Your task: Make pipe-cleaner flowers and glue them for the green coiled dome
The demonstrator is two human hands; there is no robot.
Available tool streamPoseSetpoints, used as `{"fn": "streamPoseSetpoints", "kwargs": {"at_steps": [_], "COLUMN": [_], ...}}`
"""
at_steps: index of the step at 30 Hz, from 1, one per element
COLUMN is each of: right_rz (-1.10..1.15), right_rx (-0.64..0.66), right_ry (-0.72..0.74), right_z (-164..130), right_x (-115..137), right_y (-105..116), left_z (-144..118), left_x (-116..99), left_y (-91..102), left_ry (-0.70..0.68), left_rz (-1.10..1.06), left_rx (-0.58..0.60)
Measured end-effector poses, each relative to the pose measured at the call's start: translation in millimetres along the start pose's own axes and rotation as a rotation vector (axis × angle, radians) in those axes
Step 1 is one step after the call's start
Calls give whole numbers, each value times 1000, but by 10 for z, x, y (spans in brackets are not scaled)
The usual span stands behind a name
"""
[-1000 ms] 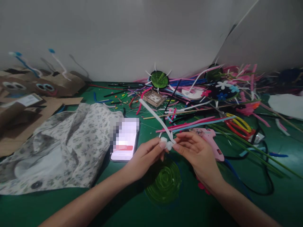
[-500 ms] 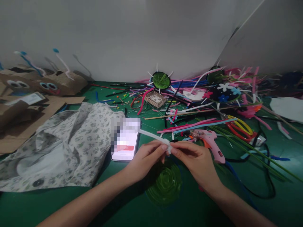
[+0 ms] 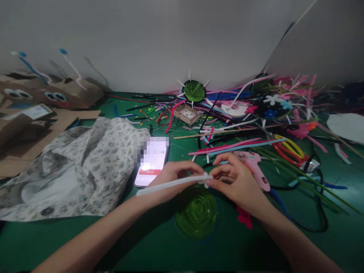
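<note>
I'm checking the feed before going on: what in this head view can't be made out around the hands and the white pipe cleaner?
- Coiled end of the white pipe cleaner: covered by the fingertips of the left hand and right hand, so each grip is unclear.
- Phone: screen partly blurred, lower edge behind the left hand.
- Pink glue gun: nozzle behind the right hand.
- Green spiral disc: dim, detail unclear.

A single head-worn view looks forward and down from close above the desk point(image 3: 85, 242), facing the wall point(image 3: 142, 38) behind it; both forearms enter from the bottom edge.
</note>
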State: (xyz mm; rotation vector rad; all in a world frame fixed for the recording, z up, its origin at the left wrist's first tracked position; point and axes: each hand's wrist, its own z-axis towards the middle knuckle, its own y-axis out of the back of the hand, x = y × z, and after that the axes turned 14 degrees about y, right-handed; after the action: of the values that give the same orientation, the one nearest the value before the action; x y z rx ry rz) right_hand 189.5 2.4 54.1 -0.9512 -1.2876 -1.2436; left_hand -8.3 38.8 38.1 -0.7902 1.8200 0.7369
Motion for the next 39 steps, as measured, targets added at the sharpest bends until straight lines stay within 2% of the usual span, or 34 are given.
{"fn": "streamPoseSetpoints", "kwargs": {"at_steps": [3, 5, 8, 15, 20, 26, 29, 33, 35, 39], "right_rz": [-51, -57, -40, 232, 362, 299, 182, 83, 73, 117], "right_rx": [36, 25, 5, -1, 8, -87, -147, -192, -194, -127], "right_ry": [-1, -6, -11, -117, -121, -78, -7, 66, 55, 28], "right_z": [-7, -1, 17, 39, 25, 18, 12, -6, -12, 2], "right_x": [11, 9, -8, -100, -114, -95, -77, -67, -74, -107], "right_y": [-16, -35, -54, -39, -57, -79, -73, -88, -96, -89], "left_z": [-13, -28, -44, -20, -32, -45, -66, -80, -75, -76], "left_x": [-21, -42, -64, -24, -44, -58, -89, -111, -102, -87], "left_y": [44, 50, 36, -17, -15, 25, 13, -50, -74, -81], "left_ry": [-100, -156, -191, -66, -89, -63, -114, -100, -66, -19], "left_rz": [160, 230, 220, -27, 47, 34, 74, 132, 101, 13], "left_rx": [9, -38, -114, -157, -142, -130, -110, -202, -232, -208]}}
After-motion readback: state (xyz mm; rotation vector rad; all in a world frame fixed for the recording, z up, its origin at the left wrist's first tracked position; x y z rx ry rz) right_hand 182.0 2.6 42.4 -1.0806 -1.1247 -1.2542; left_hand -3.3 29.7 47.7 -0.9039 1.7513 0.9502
